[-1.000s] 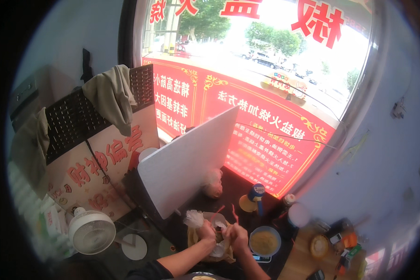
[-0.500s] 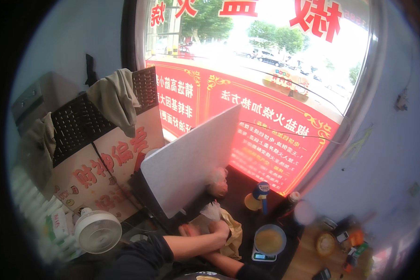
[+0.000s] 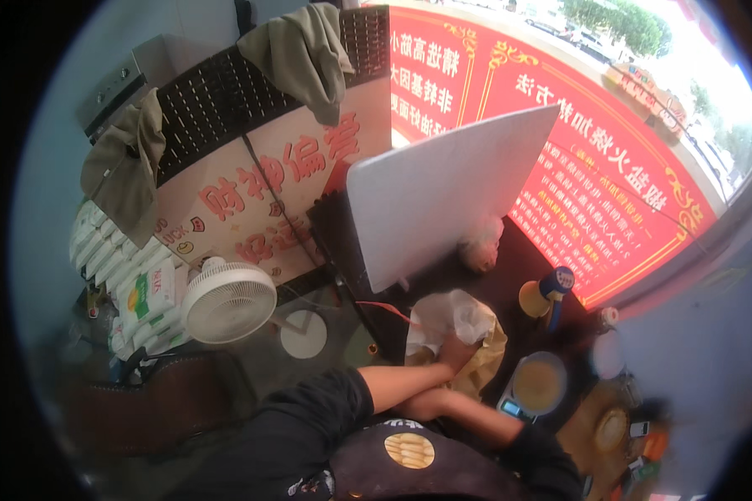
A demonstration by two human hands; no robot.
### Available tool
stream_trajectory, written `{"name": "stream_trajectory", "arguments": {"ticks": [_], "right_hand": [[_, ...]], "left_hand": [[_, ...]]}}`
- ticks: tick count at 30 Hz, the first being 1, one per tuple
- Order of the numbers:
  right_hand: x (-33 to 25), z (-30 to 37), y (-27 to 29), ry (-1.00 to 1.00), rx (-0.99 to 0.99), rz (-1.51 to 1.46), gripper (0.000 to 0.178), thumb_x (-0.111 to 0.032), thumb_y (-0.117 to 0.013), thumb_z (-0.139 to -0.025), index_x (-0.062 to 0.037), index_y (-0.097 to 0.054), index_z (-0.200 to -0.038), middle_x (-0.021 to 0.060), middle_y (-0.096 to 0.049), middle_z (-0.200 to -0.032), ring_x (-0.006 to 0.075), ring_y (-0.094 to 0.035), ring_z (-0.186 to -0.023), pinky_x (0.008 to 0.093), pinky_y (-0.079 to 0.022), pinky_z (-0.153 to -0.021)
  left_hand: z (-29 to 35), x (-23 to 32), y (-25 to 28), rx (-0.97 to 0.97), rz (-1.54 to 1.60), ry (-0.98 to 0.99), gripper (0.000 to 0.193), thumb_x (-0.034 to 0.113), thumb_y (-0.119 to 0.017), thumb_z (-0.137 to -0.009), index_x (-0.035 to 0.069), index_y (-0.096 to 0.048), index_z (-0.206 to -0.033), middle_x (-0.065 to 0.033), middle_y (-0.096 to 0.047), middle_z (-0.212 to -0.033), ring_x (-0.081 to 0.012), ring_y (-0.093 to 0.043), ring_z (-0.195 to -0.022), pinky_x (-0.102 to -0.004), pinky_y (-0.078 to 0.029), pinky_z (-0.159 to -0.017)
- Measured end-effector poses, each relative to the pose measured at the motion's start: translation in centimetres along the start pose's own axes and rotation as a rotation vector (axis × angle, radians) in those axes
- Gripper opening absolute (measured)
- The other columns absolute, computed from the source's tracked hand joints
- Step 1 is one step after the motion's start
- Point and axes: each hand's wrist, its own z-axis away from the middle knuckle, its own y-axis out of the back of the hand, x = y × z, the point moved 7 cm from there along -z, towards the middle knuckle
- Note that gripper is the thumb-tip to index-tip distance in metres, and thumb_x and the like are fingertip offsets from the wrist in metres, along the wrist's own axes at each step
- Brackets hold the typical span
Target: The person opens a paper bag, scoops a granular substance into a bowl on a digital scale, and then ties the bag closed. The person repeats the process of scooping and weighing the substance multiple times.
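My forearms cross, the left one lying over the right. My left hand [image 3: 457, 354] reaches to the right, its fingers closed at the bunched edge of a translucent white plastic bag [image 3: 441, 316]. That bag sits in the mouth of an open brown paper bag [image 3: 490, 349] on the dark table. My right hand [image 3: 423, 405] passes under the left forearm toward the left side of the paper bag; its fingers are mostly hidden. Right of the bags, a round bowl with tan contents [image 3: 538, 384] rests on a small digital scale [image 3: 510, 407].
A large white board [image 3: 443, 200] stands tilted behind the bags, with a clear plastic-wrapped bundle [image 3: 481, 244] beside it. A blue and yellow megaphone-like thing [image 3: 547, 294] stands at the far right. To the left are a white fan [image 3: 229, 302], a round stool [image 3: 303, 334] and stacked packages [image 3: 149, 294].
My view has turned down and left, so the scene shifts right and up. My left hand is now at the plastic bag, which looks opened wider and spread over the paper bag.
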Motion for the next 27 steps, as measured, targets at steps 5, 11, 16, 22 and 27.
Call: {"name": "stream_trajectory", "arguments": {"ticks": [5, 11, 16, 22, 27], "right_hand": [[-9.7, 12.7, 9.2, -0.036, 0.058, -0.245, 0.035, -0.026, -0.063, -0.110, -0.0027, -0.074, -0.133, 0.0178, -0.073, -0.134, 0.0257, -0.069, -0.127, 0.0373, -0.053, -0.107], [-6.4, 7.4, 18.1, -0.275, 0.740, 0.815, 0.021, -0.023, -0.070, -0.095, -0.0064, -0.079, -0.103, 0.0161, -0.075, -0.094, 0.0388, -0.069, -0.088, 0.0460, -0.057, -0.083], [1.9, 3.2, 18.5, -0.462, 0.262, 0.535, 0.028, -0.030, -0.068, -0.095, -0.0047, -0.080, -0.090, 0.0142, -0.078, -0.089, 0.0335, -0.073, -0.082, 0.0420, -0.057, -0.079], [6.9, 8.4, 19.9, -0.495, 0.506, -0.896, 0.054, -0.038, -0.048, -0.117, -0.0095, -0.054, -0.071, 0.0050, -0.056, -0.066, 0.0265, -0.065, -0.073, 0.0377, -0.055, -0.081], [9.6, 13.4, 16.3, -0.230, 0.993, -1.430, 0.057, -0.039, -0.044, -0.118, -0.0196, -0.032, -0.065, -0.0011, -0.028, -0.058, 0.0185, -0.030, -0.056, 0.0374, -0.044, -0.071]], "left_hand": [[-0.2, 2.6, 0.1, -0.301, -0.081, -0.152, 0.042, 0.033, -0.079, -0.096, 0.005, -0.072, -0.126, -0.0182, -0.078, -0.115, -0.0400, -0.074, -0.108, -0.0471, -0.058, -0.093], [1.3, 2.7, -0.5, -0.234, -0.113, -0.268, 0.042, 0.029, -0.081, -0.095, 0.005, -0.070, -0.128, -0.0161, -0.075, -0.123, -0.0347, -0.071, -0.117, -0.0446, -0.054, -0.101], [1.6, 1.3, 0.3, -0.227, -0.051, -0.182, 0.049, 0.023, -0.078, -0.097, 0.005, -0.062, -0.139, -0.0151, -0.068, -0.140, -0.0323, -0.064, -0.130, -0.0470, -0.049, -0.109], [3.4, 2.4, 0.0, -0.452, -0.433, -0.600, 0.033, 0.022, -0.069, -0.097, 0.007, -0.071, -0.126, -0.0177, -0.071, -0.126, -0.0414, -0.065, -0.123, -0.0532, -0.049, -0.106], [3.5, 4.3, 3.9, 0.011, -0.524, -0.687, 0.027, 0.026, -0.064, -0.101, 0.007, -0.069, -0.120, -0.0140, -0.067, -0.114, -0.0371, -0.061, -0.104, -0.0512, -0.046, -0.096]]}}
